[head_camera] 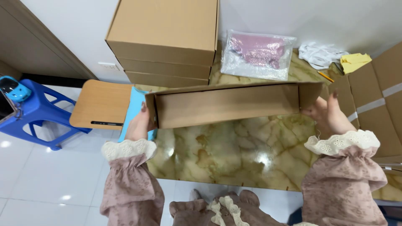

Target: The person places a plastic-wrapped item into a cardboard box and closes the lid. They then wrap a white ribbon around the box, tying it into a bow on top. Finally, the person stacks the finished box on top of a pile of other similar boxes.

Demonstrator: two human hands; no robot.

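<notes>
Cardboard, plain brown: I see a long, partly folded box (228, 104) held up over the marble table (234, 155), one hand at each end so it stays level and can be shaped. My left hand (140, 123) grips the left end, thumb on the end panel, fingers closed round the back. My right hand (328, 113) clamps the right end flap, fingers curled behind it. Long axis runs left to right across the view, open side facing me, slightly tilted up on the right. Behind it sits a stack of boxes (167, 42), a bagged pink item (257, 52), and a blue stool (35, 111) on the floor left.
</notes>
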